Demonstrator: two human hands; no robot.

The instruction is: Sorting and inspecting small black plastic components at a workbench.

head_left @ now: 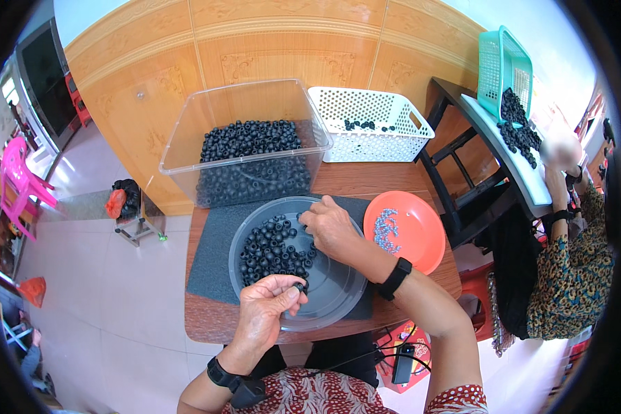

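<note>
My left hand [263, 308] pinches a small round black part with a hole [300, 286] between thumb and finger, over the near side of a grey translucent basin [338, 297]. Many like black parts [272, 250] lie heaped in the basin's left half. My right hand [332, 226] reaches over the far side of the basin, its fingers bent together and pointing down beside dark parts at the heap's edge. What sits between those fingertips is mostly hidden. To the right of the basin stands an orange plate [424, 238] with a patch of tiny bluish-silver pieces [386, 231].
A clear plastic bin [245, 162] full of black parts stands behind the basin, beside a white perforated basket [386, 146]. The basin rests on a dark mat [214, 248]. Rightward, another person's hand [557, 186] is near black parts spilling from a tipped green basket [493, 69].
</note>
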